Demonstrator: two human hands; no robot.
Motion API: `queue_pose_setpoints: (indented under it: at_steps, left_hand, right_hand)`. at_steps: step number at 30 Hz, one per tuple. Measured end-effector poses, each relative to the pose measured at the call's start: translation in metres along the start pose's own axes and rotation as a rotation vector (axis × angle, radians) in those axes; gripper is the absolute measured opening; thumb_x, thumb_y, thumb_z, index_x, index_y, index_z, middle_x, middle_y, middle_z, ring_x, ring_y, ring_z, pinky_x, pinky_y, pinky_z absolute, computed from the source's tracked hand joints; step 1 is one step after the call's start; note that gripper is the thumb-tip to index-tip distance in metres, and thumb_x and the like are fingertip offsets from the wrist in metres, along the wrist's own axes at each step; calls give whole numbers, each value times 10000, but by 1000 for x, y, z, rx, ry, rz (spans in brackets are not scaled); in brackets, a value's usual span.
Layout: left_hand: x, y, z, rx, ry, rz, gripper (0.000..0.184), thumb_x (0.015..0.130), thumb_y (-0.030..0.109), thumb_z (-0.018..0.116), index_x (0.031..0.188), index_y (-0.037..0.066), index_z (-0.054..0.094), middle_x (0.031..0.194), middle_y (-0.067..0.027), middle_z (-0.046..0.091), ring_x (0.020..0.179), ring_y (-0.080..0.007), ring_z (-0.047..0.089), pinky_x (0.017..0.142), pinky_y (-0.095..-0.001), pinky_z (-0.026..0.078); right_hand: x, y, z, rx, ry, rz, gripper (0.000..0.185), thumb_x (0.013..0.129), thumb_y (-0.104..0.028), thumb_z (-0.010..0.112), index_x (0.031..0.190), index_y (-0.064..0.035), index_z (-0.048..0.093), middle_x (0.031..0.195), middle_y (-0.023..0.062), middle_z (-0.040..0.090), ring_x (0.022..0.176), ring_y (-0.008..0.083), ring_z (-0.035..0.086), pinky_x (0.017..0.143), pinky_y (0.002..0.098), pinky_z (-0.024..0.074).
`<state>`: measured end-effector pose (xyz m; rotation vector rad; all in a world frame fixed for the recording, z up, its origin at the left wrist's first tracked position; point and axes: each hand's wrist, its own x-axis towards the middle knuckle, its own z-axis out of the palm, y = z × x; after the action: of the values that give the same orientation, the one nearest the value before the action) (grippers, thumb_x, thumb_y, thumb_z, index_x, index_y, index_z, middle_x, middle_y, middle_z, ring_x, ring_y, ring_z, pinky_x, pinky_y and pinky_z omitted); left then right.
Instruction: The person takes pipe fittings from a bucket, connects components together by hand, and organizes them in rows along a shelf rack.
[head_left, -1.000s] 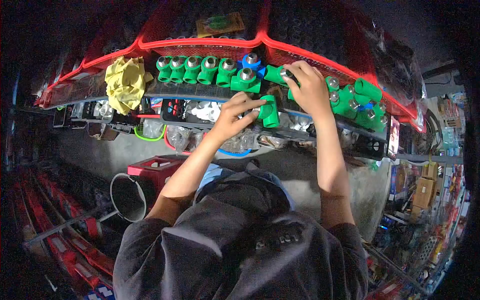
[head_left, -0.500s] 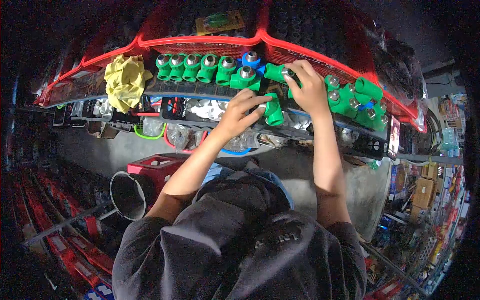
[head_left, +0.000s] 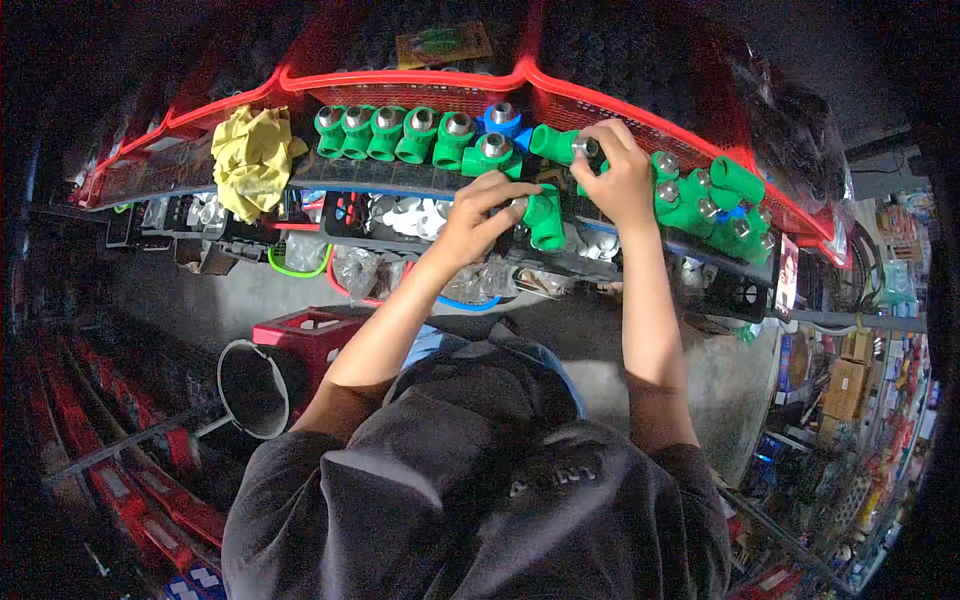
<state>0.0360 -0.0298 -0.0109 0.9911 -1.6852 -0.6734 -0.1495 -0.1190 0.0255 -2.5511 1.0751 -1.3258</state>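
My left hand [head_left: 480, 215] pinches the side outlet of a green pipe tee [head_left: 545, 222], held over the front edge of the shelf. The thumb and fingers of my right hand [head_left: 618, 175] are closed around the silvery threaded end of another green tee fitting [head_left: 553, 144], which lies on the shelf against the red basket. Left of it stands a row of green fittings [head_left: 420, 137] with metal threads facing up. A blue fitting [head_left: 502, 120] sits behind the nearest green tee [head_left: 491, 156]. More green fittings [head_left: 700, 200] are heaped right of my right hand.
Red baskets [head_left: 400, 77] line the back of the shelf. A crumpled yellow cloth [head_left: 252, 165] rests at the left. Under the shelf hang trays with white parts [head_left: 410, 216] and bagged pieces. A red stool [head_left: 310, 335] stands below left, and cartons [head_left: 845, 390] are stacked at the right.
The green tee in my left hand has turned slightly and tipped its lower end. My right hand's fingers have shifted a little on the threaded end. The row of fittings stays put.
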Motion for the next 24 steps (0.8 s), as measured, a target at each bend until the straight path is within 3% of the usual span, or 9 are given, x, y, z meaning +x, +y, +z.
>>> queue_pose_setpoints:
  at_steps: [7,14,20,24]
  left_hand:
    - [0,-1,-1,-8,-19,0,242,762,110,571,971,1,627,774,-122,560,722,-227,511,701,-319,408]
    - [-1,-4,1,-31,1,-15,247,767,119,570,977,6,632,777,-113,565,720,-212,501,682,-312,400]
    - [1,-5,2,-53,20,11,245,768,128,568,971,6,632,769,-109,559,716,-213,499,674,-311,397]
    - [0,-7,1,-49,4,-3,245,759,122,568,967,10,633,751,-108,544,713,-219,497,675,-314,397]
  right_hand:
    - [-2,0,2,25,65,-4,173,651,-90,625,814,-61,575,833,66,574,722,266,603,611,360,505]
    - [-1,5,-4,150,114,5,149,692,-52,608,829,-16,562,812,122,568,742,293,582,666,349,473]
    - [0,3,-3,128,115,37,143,710,-104,654,813,-28,589,804,103,585,752,276,588,666,346,475]
    - [5,3,-6,-63,41,-65,179,687,-202,697,757,-60,613,762,65,598,729,245,585,709,351,445]
